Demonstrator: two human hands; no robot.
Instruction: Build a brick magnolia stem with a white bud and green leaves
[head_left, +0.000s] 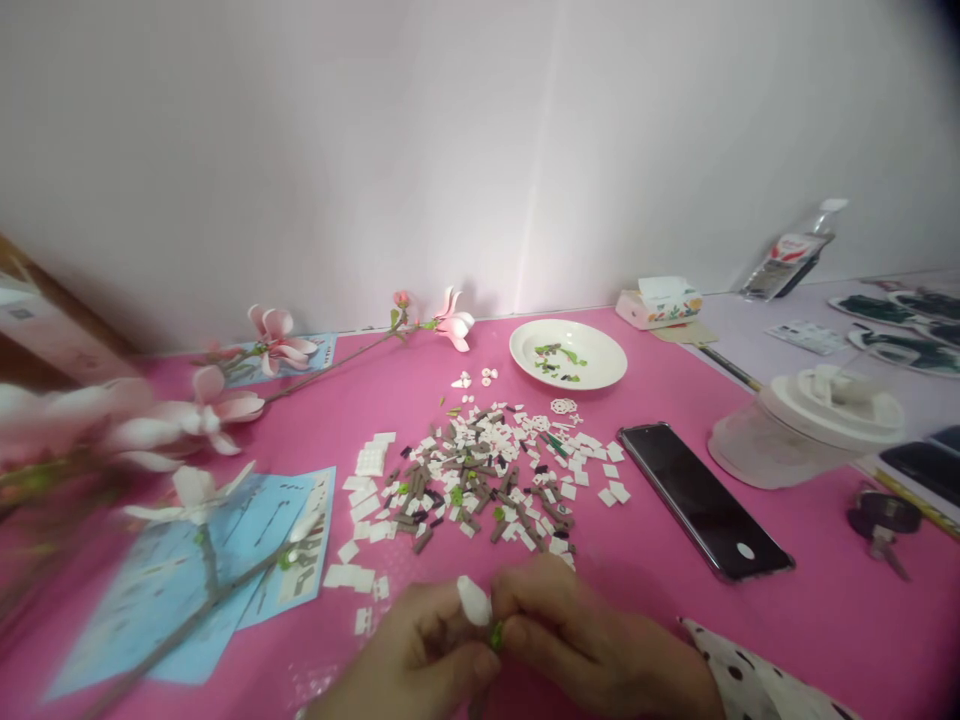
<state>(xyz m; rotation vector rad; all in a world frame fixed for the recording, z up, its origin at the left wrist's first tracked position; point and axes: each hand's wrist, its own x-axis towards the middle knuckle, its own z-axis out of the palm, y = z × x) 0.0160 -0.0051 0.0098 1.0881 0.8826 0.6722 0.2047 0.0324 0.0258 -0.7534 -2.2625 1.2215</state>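
Observation:
A white flower bud [473, 602] with a small green base, apparently of toy brick pieces, is between my hands at the front edge of the view. Closed around its lower part is my left hand [420, 645], thumb and fingers pinching. My right hand [574, 632] comes in from the right and grips the green base with its fingertips. Just beyond them spreads a pile of loose bricks [480, 455] in white, grey-brown, black and green. At the left lies a branch [161, 648] with a white blossom [196, 492], partly over blue printed sheets [296, 520].
A white plate [611, 365] with green pieces stands behind the pile. To the right are a phone [701, 495], a lidded plastic cup [772, 440], keys [885, 515] and a tissue pack [660, 303]. Pink magnolia blossoms [274, 340] rise at the left.

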